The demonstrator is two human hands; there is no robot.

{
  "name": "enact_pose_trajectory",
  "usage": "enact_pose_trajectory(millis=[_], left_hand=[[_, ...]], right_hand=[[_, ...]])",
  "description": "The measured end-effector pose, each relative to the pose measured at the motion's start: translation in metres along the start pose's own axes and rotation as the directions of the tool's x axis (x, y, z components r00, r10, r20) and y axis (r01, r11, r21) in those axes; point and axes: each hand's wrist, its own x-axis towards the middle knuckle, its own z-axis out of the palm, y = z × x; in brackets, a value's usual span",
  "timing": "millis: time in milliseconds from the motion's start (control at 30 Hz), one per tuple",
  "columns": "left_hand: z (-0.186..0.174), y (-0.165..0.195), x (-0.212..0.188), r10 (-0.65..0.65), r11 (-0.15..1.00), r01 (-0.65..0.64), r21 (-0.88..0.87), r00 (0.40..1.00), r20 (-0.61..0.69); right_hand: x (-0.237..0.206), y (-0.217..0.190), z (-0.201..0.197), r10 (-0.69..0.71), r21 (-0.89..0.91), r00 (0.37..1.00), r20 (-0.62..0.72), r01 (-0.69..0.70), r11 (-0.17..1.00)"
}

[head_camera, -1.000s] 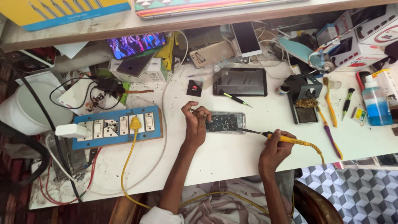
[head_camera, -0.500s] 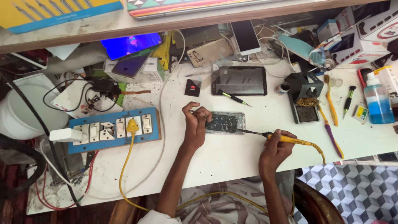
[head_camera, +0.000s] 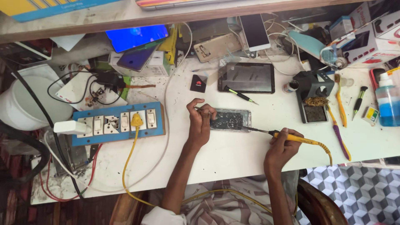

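Observation:
An opened phone with its dark circuit board exposed lies on the white bench. My left hand rests on its left end, fingers pinched around a thin metal tool, probably tweezers. My right hand grips a yellow-handled soldering iron; its dark tip reaches the phone's right end. A yellow cord runs from the iron off the bench edge.
A dark tablet lies behind the phone with a small screwdriver beside it. A black soldering stand with brass wool sits right. A blue switch board with a yellow plug sits left. Phones, boxes and a blue liquid bottle crowd the back and right.
Both hands stay at the opened phone. The view has shifted slightly; the iron's tip stays against the phone's right end.

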Motion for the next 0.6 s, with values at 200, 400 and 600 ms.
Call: enact_pose_trajectory(millis=[200,400,600], left_hand=[[0.0001,0.0045,-0.0018,-0.001,0.998,0.0,-0.055,1.0,-0.009],[-0.0014,0.0096,-0.0014,-0.062,0.998,0.061,-0.019,0.998,-0.016],[-0.0014,0.0077,-0.0036,-0.11,0.986,0.106,-0.13,0.994,-0.028]], right_hand=[[-0.0029,-0.0004,-0.0038,-0.034,0.028,0.999,0.018,0.034,0.999],[-0.005,-0.0013,-0.0056,-0.034,0.083,0.999,0.039,0.031,0.996],[-0.0072,-0.0042,-0.0075,-0.03,0.027,0.999,0.034,0.03,0.999]])
